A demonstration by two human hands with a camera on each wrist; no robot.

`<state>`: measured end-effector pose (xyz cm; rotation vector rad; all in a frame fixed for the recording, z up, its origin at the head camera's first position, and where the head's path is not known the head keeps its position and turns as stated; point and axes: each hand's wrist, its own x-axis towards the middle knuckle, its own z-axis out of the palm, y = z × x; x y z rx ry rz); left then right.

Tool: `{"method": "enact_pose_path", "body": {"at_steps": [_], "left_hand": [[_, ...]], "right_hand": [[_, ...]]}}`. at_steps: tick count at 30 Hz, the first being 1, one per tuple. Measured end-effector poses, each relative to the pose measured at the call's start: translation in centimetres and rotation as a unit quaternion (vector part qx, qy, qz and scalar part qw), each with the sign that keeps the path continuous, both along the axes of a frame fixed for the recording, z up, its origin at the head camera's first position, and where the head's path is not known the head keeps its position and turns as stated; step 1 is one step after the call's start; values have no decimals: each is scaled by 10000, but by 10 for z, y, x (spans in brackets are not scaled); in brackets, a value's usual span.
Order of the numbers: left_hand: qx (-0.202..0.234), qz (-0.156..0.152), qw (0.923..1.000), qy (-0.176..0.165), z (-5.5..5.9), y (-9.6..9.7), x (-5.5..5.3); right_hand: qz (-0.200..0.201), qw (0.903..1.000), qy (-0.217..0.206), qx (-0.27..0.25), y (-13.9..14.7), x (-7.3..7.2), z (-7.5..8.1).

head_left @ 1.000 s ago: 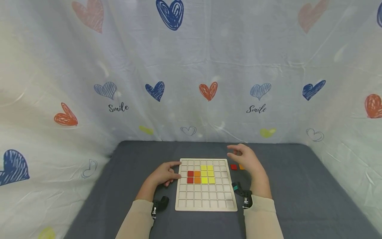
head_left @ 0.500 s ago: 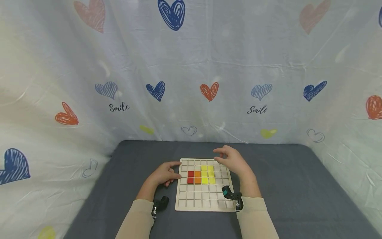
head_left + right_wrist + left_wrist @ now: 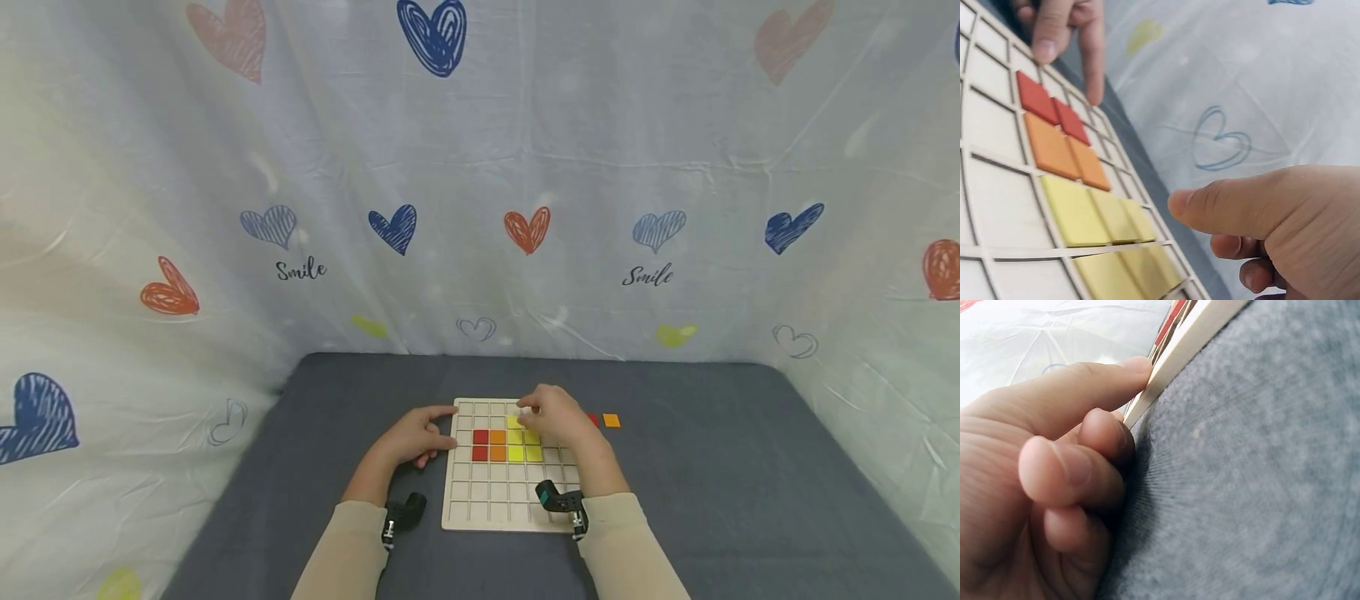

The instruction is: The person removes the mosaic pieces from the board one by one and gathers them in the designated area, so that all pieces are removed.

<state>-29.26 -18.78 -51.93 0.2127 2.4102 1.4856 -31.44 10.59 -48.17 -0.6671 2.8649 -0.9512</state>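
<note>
A pale wooden grid board (image 3: pixel 480 510) lies on the grey cloth, holding red tiles (image 3: pixel 480 453), orange tiles (image 3: pixel 497 453) and several yellow tiles (image 3: pixel 515 453) in its squares. My left hand (image 3: pixel 407 435) rests against the board's left edge, thumb and index finger extended to it; in the left wrist view the other fingers (image 3: pixel 1072 475) are curled in beside it. My right hand (image 3: pixel 558 417) hovers over the upper yellow tiles, thumb and index finger apart. No tile shows at its thumb (image 3: pixel 1200 206) in the right wrist view, where the index fingertip is hidden.
To the right of the board lie a loose orange tile (image 3: pixel 611 421) and a red tile (image 3: pixel 593 419), the red one partly behind my right hand. A light curtain (image 3: pixel 465 275) printed with hearts hangs behind the grey-covered table (image 3: pixel 720 500).
My right hand has moved left from over the loose tiles to above the yellow tiles, and lower. The loose tiles show again. The left hand stays at the board's edge.
</note>
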Motion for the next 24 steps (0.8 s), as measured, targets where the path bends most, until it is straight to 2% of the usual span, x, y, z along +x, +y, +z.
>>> {"method": "enact_pose_path", "body": {"at_steps": [5, 11, 18, 24], "left_hand": [[-19, 7, 10000, 10, -1, 0, -1], [-17, -8, 10000, 22, -2, 0, -2], [21, -39, 10000, 8, -2, -1, -2], [-12, -24, 10000, 6, -2, 0, -2]], "right_hand": [[-232, 9995, 96, 169, -6, 1, -11], [-392, 9990, 92, 204, -10, 2, -15], [-360, 9993, 4, 112, -11, 1, -13], [-217, 9993, 256, 177, -13, 0, -13]]}}
